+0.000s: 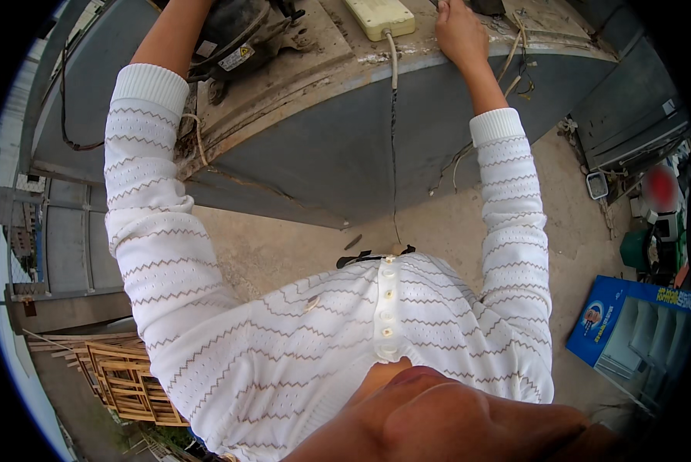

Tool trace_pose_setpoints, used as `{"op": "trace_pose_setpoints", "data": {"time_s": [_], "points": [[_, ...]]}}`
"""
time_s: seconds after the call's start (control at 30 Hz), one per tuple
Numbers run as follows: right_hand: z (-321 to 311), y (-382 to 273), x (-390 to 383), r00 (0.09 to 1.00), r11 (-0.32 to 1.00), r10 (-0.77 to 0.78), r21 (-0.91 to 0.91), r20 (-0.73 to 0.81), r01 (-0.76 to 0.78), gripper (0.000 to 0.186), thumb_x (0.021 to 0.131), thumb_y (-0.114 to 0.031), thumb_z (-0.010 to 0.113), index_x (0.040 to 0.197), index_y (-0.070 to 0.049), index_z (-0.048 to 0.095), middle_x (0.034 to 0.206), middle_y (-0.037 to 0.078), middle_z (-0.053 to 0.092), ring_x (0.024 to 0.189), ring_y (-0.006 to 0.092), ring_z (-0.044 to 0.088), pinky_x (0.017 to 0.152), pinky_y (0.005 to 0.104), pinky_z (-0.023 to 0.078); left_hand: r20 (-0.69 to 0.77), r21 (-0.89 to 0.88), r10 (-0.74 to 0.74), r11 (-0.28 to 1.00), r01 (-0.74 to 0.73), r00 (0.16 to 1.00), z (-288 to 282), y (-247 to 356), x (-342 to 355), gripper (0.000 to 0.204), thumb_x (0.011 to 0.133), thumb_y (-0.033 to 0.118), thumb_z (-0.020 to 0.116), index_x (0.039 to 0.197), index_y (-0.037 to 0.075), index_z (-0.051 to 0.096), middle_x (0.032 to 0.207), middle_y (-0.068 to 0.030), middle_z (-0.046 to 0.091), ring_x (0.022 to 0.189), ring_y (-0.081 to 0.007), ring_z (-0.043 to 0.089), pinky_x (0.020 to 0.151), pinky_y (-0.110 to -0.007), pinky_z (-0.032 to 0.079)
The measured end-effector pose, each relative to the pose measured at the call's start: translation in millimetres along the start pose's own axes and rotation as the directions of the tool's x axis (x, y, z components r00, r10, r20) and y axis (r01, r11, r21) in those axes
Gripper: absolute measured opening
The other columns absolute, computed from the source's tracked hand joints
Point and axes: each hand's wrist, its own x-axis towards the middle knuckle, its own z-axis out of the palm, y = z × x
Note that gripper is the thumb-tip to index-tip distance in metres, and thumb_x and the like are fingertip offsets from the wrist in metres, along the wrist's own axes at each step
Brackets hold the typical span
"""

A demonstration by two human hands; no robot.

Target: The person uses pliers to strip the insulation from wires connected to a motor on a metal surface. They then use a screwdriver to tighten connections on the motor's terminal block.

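My right hand (462,37) is at the top of the view, over the near edge of a dirty, rust-stained workbench (326,58). Its fingers are curled closed, and what they hold is cut off by the upper edge. Beside it, to the left, lies a cream power strip (382,17) whose cable hangs down the bench's grey front. My left forearm (175,35) reaches past the upper edge, so the hand itself is out of sight. Right of that forearm sits a black, rounded compressor-like unit (234,46) with a yellow warning label.
Loose wires (515,58) dangle at the bench's right end. On the right, a blue display cabinet (630,327) with shelves lies near a green container (634,250) and assorted clutter. A wooden slatted stack (126,381) lies at the lower left.
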Motion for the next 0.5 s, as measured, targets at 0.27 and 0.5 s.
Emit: {"op": "trace_pose_setpoints", "data": {"time_s": [0.27, 0.5], "points": [[-6.0, -5.6, -1.6, 1.000, 0.999, -0.018, 0.037, 0.019, 0.017, 0.028, 0.099, -0.030, 0.047, 0.105, -0.005, 0.058, 0.099, 0.024, 0.066, 0.095, 0.0458, 0.062, 0.081, 0.0555, 0.048, -0.007, -0.016, 0.119, 0.993, -0.119, 0.993, -0.6, -10.3, -5.8, 0.026, 0.104, 0.038, 0.051, 0.111, 0.014, 0.058, 0.091, 0.0019, 0.063, 0.085, -0.0090, 0.059, 0.077, -0.026, 0.047], [3.4, 5.5, 2.1, 0.997, 0.996, -0.044, 0.075, 0.061, 0.040, 0.040, 0.102, -0.043, 0.044, 0.108, -0.008, 0.062, 0.105, 0.020, 0.068, 0.100, 0.0432, 0.063, 0.083, 0.0514, 0.049, -0.011, -0.119, 0.135, 0.984, -0.136, 0.991, 0.2, -18.3, -3.7, 0.020, 0.103, 0.033, 0.055, 0.108, 0.014, 0.058, 0.088, 0.0025, 0.062, 0.080, -0.0088, 0.059, 0.072, -0.026, 0.048]]}}
